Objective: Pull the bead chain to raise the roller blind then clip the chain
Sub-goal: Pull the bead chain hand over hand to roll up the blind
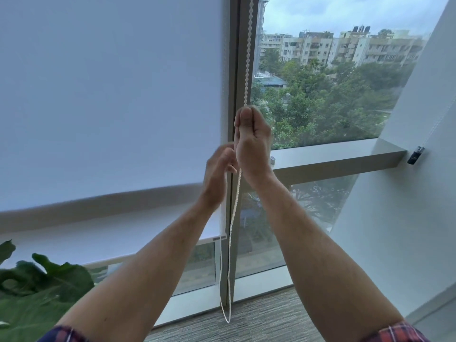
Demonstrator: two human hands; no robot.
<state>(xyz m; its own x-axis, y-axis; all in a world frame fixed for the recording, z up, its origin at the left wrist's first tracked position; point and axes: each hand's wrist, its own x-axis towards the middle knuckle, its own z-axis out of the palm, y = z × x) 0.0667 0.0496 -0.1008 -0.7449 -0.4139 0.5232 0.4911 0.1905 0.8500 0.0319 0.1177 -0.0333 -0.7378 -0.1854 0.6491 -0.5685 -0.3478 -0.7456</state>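
Note:
A white roller blind (106,95) covers the left window pane, its bottom bar (212,239) hanging low near the floor. The white bead chain (248,50) runs down along the grey window frame and ends in a loop (227,317) just above the carpet. My right hand (251,139) is raised and pinches the chain between thumb and fingers. My left hand (218,169) sits just below and to the left, closed around the other strand of the chain.
A grey window frame post (238,70) stands between the panes. A window ledge (338,156) runs to the right. A small dark chain clip (415,155) is fixed on the white right wall. Large green plant leaves (42,280) sit at lower left.

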